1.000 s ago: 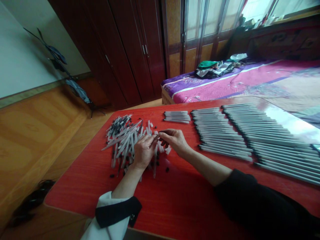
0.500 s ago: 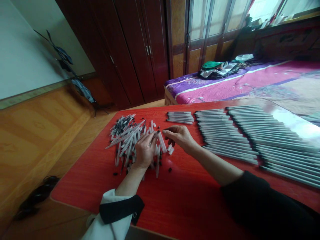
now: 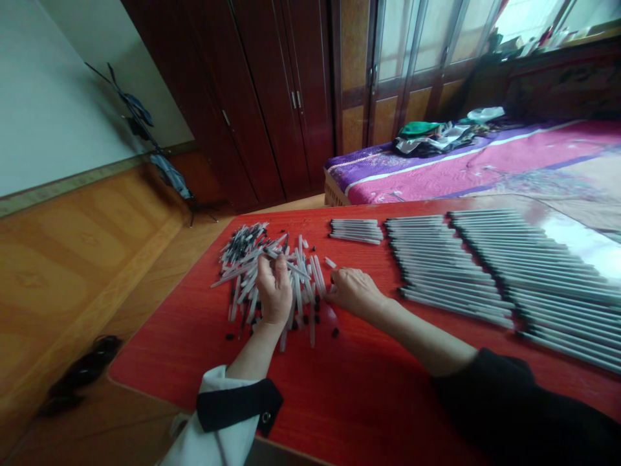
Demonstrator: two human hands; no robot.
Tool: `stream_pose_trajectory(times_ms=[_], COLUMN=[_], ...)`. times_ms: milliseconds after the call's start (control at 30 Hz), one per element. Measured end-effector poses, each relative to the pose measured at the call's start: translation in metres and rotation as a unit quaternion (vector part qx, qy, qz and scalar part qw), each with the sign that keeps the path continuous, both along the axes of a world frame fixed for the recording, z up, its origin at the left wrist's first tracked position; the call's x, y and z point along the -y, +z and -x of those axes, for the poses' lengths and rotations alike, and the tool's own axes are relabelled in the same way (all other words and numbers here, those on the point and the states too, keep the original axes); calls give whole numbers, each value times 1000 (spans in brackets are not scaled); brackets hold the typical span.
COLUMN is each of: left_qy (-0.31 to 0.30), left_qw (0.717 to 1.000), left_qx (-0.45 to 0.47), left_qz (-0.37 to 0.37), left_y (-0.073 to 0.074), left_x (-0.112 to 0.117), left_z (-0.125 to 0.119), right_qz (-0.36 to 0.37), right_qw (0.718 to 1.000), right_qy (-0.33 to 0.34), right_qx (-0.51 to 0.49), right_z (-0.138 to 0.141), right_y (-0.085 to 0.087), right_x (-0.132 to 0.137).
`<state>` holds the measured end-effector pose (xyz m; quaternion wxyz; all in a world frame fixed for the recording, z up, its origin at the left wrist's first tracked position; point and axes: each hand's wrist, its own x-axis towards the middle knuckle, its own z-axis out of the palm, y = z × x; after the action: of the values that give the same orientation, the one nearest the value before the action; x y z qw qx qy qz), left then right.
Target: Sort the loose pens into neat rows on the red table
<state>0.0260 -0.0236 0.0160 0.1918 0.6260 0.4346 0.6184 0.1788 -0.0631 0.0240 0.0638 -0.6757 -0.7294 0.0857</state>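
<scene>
A loose heap of white pen barrels and black parts [image 3: 252,262] lies on the red table [image 3: 339,401]. My left hand [image 3: 274,291] rests over the heap with its fingers pinched on one white barrel. My right hand [image 3: 352,291] is lowered to the table at the heap's right edge, knuckles up, fingers curled down on small pieces there; what they hold is hidden. Small black caps [image 3: 334,332] lie scattered near both hands.
Long rows of assembled pens [image 3: 451,272] fill the table's right half, with a short row [image 3: 356,230] behind my right hand. A bed with a pink cover [image 3: 460,168] stands beyond the table. Dark wardrobes [image 3: 252,97] line the back wall. Wooden floor lies left.
My hands, close together before, have separated. My right hand dropped to the table at the heap's right edge. My left hand lifted a barrel over the heap.
</scene>
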Motion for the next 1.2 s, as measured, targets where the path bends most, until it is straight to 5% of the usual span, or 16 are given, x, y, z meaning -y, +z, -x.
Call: stream_pose_trajectory(times_ms=[400, 833, 967, 1200], left_qy=[-56, -76, -81, -88], left_qw=[991, 948, 932, 914], left_qx=[92, 267, 306, 339], left_qz=[75, 152, 175, 204], left_y=[-7, -17, -17, -17], left_x=[-7, -24, -25, -25], left_z=[-4, 1, 2, 2], right_qz=[-104, -121, -160, -161], right_qw=[993, 990, 955, 878], right_qy=[52, -18, -56, -7], right_qx=[12, -71, -242, -450], right_z=[4, -7, -7, -7], right_y=[-22, -25, -27, -37], right_x=[-1, -12, -16, -20])
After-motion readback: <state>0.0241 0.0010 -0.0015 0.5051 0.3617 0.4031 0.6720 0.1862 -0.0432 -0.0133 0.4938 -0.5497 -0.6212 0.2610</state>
